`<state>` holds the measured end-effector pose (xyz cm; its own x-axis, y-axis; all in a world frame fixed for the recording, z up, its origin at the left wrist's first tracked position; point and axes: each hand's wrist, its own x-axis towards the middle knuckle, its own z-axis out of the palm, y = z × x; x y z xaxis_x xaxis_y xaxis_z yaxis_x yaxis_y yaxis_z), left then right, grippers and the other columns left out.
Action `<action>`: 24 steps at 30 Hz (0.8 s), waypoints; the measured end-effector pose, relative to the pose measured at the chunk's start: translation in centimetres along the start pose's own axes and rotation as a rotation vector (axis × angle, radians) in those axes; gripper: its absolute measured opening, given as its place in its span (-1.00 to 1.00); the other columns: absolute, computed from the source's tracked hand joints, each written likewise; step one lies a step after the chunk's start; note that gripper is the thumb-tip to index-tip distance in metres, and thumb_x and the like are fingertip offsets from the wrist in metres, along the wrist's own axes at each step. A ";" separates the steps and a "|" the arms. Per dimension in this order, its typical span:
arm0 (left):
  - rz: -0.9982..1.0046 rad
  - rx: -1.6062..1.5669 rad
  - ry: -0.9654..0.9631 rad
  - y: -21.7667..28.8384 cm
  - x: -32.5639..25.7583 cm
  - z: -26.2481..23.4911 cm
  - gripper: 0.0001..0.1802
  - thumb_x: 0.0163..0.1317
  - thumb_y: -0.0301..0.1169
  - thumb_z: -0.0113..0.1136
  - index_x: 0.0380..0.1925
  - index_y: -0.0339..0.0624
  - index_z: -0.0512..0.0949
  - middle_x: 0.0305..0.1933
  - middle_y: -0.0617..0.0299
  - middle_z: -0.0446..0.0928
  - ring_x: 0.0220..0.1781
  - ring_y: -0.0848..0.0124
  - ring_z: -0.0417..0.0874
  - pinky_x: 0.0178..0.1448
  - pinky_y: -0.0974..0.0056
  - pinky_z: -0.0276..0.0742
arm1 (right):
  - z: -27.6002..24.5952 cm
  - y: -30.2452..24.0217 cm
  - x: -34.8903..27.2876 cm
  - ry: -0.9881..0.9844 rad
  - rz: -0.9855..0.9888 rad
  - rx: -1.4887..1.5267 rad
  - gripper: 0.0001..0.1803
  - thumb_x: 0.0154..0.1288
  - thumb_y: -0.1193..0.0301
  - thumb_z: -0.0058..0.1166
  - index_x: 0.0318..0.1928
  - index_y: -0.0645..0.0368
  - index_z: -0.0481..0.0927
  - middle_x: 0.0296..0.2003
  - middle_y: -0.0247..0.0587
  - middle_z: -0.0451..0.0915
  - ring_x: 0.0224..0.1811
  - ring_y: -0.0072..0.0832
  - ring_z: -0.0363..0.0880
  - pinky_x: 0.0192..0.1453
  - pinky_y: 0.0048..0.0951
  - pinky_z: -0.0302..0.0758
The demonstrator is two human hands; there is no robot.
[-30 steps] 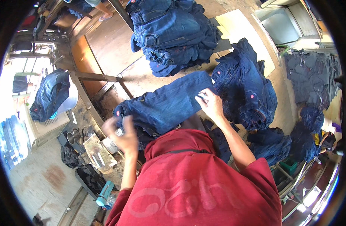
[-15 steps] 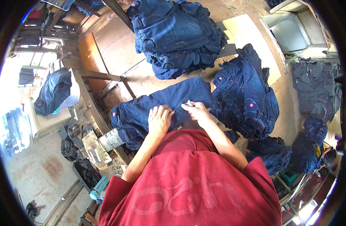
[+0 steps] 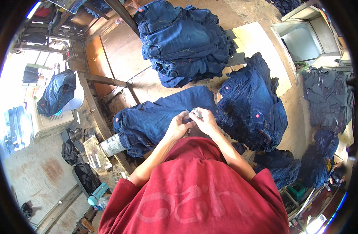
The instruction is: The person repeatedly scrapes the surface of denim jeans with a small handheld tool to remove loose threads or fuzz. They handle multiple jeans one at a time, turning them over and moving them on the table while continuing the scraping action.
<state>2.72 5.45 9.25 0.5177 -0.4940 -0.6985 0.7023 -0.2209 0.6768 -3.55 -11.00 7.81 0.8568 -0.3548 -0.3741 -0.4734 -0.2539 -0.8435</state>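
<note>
Work piece: dark blue jeans (image 3: 159,111) laid out lengthwise in front of the person, left of centre. A pale roll (image 3: 112,146) sticks out of the near-left end; can't tell if the jeans are sleeved over it or just lying on it.

Right hand (image 3: 204,120): fingers closed in a pinch on a small pale object (image 3: 197,112), over the jeans' near edge. Left hand (image 3: 181,124): fingers curled, tips right at the right hand's fingertips. Can't tell if it has hold of anything.

Jeans pile (image 3: 182,39) beyond the work piece, second heap (image 3: 255,103) just to its right.

Containers:
- Metal cup (image 3: 74,135), left side, tipped; contents not readable.
- Pale tray-like board (image 3: 95,150) beside it, white sticks on it.
- Teal bottle (image 3: 98,194), lower left, lying at a slant, contents hidden. Clear bottle (image 3: 103,202) next to it.
- Black bag (image 3: 69,153), crumpled; can't see inside.
- Green crate (image 3: 297,191), lower right, too dark inside to tell.
- Pale open box (image 3: 301,41), upper right, bluish-white inside.
</note>
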 end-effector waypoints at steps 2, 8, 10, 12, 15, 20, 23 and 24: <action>-0.049 -0.188 0.048 0.0 0.3 0.0 -0.45 0.44 -0.43 0.41 0.35 -0.42 0.53 -0.27 0.20 0.72 -0.55 0.59 0.46 -0.46 0.32 0.42 | -1.0 -0.5 -0.1 0.131 0.017 -0.106 -0.54 0.52 0.03 0.32 -0.25 0.23 0.76 -0.41 0.01 0.77 -0.40 -0.18 0.77 -0.27 -0.13 0.59; -0.136 -0.098 0.123 -1.0 0.2 -0.1 -0.76 0.60 -0.26 0.29 -0.21 -0.19 0.61 -0.52 0.42 0.44 -0.63 0.61 0.28 -0.50 0.36 0.25 | -0.6 0.7 0.8 0.059 0.082 -0.340 -0.49 0.33 -0.07 0.44 -0.33 0.19 0.78 -0.39 0.05 0.80 -0.27 0.05 0.83 -0.19 -0.03 0.67; -0.133 -0.090 0.110 -1.2 0.0 -0.6 -0.76 0.62 -0.27 0.25 -0.22 -0.19 0.59 -0.51 0.39 0.47 -0.64 0.62 0.26 -0.51 0.35 0.24 | -0.2 1.7 0.9 0.126 0.047 -0.247 -0.56 0.31 0.02 0.47 -0.34 0.20 0.77 -0.40 0.03 0.79 -0.30 0.00 0.84 -0.20 -0.06 0.68; -0.158 -0.088 0.107 -1.4 -0.6 -1.5 -0.76 0.66 -0.28 0.19 -0.22 -0.18 0.56 -0.48 0.34 0.51 -0.65 0.62 0.24 -0.53 0.34 0.22 | -0.7 2.7 1.1 0.215 0.000 -0.163 -0.63 0.28 0.13 0.48 -0.35 0.21 0.76 -0.42 0.01 0.79 -0.34 -0.07 0.83 -0.23 -0.10 0.67; -0.191 -0.237 0.116 -1.6 -1.9 -2.7 -0.80 0.69 -0.33 0.11 -0.17 -0.18 0.51 -0.40 0.29 0.56 -0.66 0.61 0.24 -0.55 0.36 0.20 | -3.2 3.7 1.4 0.288 0.095 -0.085 -0.61 0.29 0.16 0.49 -0.42 0.25 0.72 -0.53 -0.03 0.73 -0.51 -0.20 0.74 -0.37 -0.16 0.56; -0.228 -0.219 0.030 -1.2 -1.6 -2.4 -0.85 0.65 -0.35 0.12 -0.16 -0.16 0.52 -0.36 0.29 0.57 -0.69 0.61 0.23 -0.57 0.39 0.16 | -3.0 3.1 0.6 -0.132 0.218 -0.188 -0.17 0.30 -0.43 0.30 -0.51 0.20 0.70 -0.55 0.00 0.71 -0.50 -0.13 0.71 -0.30 -0.08 0.55; -0.189 -0.075 0.043 -0.6 -0.9 -1.5 -0.86 0.60 -0.37 0.16 -0.18 -0.17 0.54 -0.38 0.30 0.56 -0.70 0.60 0.23 -0.58 0.38 0.16 | -0.7 2.6 0.1 -0.055 0.035 -0.228 -0.35 0.44 -0.10 0.35 -0.51 0.27 0.64 -0.62 -0.01 0.57 -0.57 -0.26 0.55 -0.35 -0.14 0.44; -0.172 0.008 0.060 -0.5 -0.9 -1.3 -0.86 0.58 -0.37 0.16 -0.20 -0.18 0.55 -0.40 0.30 0.55 -0.70 0.60 0.23 -0.58 0.38 0.16 | -0.5 2.7 0.0 -0.004 0.004 -0.235 -0.38 0.45 -0.05 0.34 -0.51 0.27 0.62 -0.62 -0.01 0.56 -0.58 -0.25 0.53 -0.36 -0.13 0.43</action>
<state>2.57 7.12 9.19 0.4189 -0.3969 -0.8167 0.7793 -0.3045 0.5477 -4.91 -12.19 5.73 0.8556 -0.3526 -0.3791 -0.5108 -0.4555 -0.7291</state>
